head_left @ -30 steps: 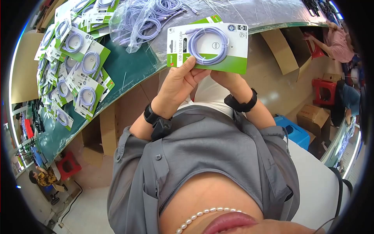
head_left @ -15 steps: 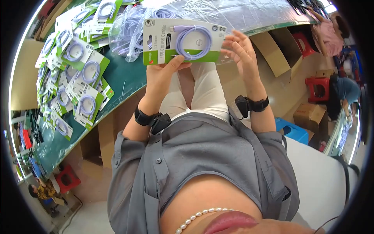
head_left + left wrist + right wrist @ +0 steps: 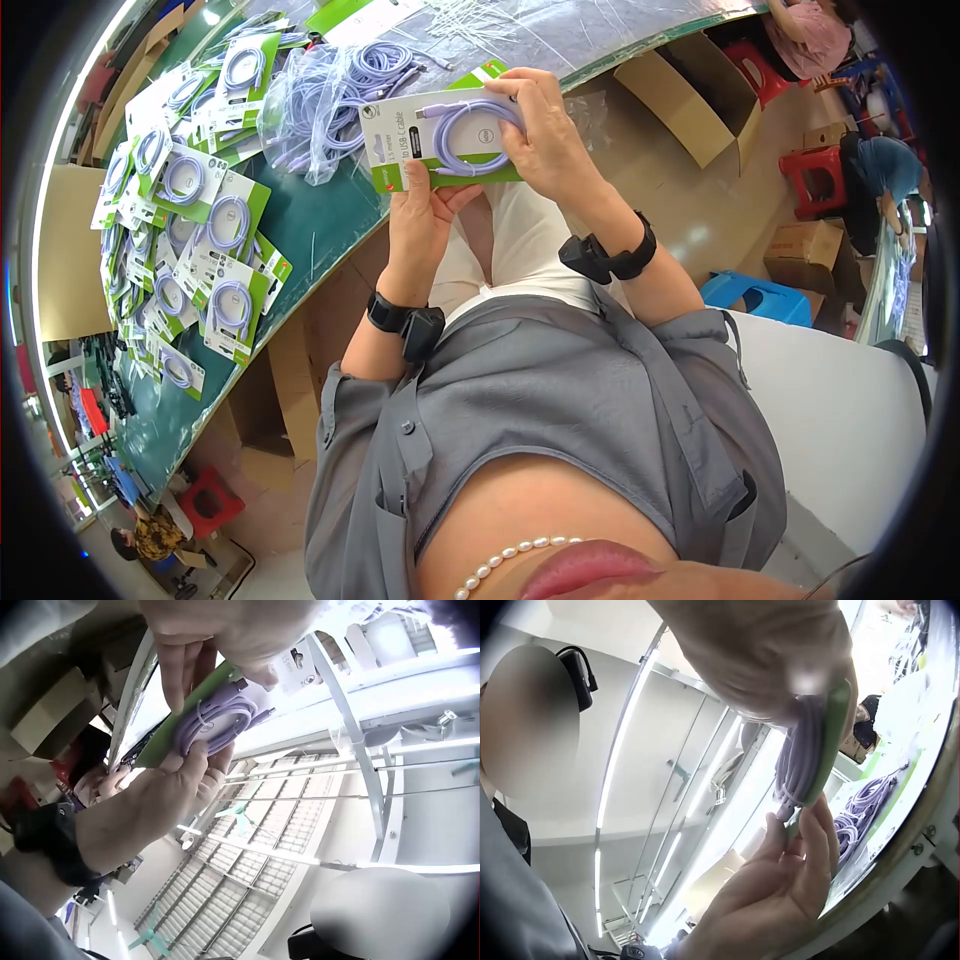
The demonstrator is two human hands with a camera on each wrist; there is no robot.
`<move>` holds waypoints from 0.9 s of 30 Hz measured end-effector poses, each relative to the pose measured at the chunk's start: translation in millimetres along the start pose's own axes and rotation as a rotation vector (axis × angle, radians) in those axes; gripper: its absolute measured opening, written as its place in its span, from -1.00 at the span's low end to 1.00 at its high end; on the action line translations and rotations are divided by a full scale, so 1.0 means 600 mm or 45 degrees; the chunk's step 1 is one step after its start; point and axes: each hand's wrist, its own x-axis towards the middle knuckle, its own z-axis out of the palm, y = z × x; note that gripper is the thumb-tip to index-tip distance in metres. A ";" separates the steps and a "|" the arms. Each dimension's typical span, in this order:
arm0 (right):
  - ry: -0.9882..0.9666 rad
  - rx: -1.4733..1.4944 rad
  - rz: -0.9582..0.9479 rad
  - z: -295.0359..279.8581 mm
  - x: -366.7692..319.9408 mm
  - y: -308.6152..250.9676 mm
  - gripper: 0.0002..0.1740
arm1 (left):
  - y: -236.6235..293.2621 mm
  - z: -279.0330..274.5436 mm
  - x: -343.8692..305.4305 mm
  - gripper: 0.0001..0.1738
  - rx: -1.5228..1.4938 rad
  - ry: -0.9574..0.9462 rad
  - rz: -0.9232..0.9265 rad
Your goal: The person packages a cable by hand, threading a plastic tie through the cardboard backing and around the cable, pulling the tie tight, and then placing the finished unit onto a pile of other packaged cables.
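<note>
Both hands hold a white and green card [image 3: 395, 150] printed USB-C to USB-C cable, with a coiled lilac cable [image 3: 452, 165] tied to its front. My left hand [image 3: 420, 215] pinches its lower left edge, thumb on the front. At the card's right end my right hand [image 3: 550, 140] grips it, thumb on the front over the coil and fingers over the top edge. The left wrist view shows the cable's plug [image 3: 238, 686] and the right hand [image 3: 161, 791] on the card's edge. In the right wrist view, the left fingers pinch the card's green end [image 3: 832, 742].
A heap of similar carded cables [image 3: 185, 230] covers the left part of the green table [image 3: 310, 240]. Behind the held card lies a clear bag of loose lilac cables [image 3: 325, 110]. Thin white ties [image 3: 480, 30] lie at the back. An open cardboard box [image 3: 690, 95] stands beyond the edge.
Held by both hands at first, the card moved left in the left hand while the right hand let go and spread its fingers. Now the right hand grips the card's right end.
</note>
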 end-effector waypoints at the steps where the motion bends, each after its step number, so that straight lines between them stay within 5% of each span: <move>1: -0.015 0.004 -0.024 0.002 -0.001 0.001 -0.49 | -0.003 -0.006 0.001 -0.54 -0.014 0.011 -0.025; 8: 0.005 0.042 0.099 0.020 -0.012 0.006 -0.51 | -0.006 -0.038 0.005 -0.53 -0.027 0.007 -0.156; 15: 0.171 -0.051 -0.033 0.046 -0.020 -0.004 -0.50 | -0.057 0.019 -0.023 -0.76 0.031 0.115 0.064; 27: 0.257 -0.050 -0.102 0.043 -0.068 -0.041 -0.50 | -0.052 0.000 -0.040 -0.72 0.134 0.069 0.194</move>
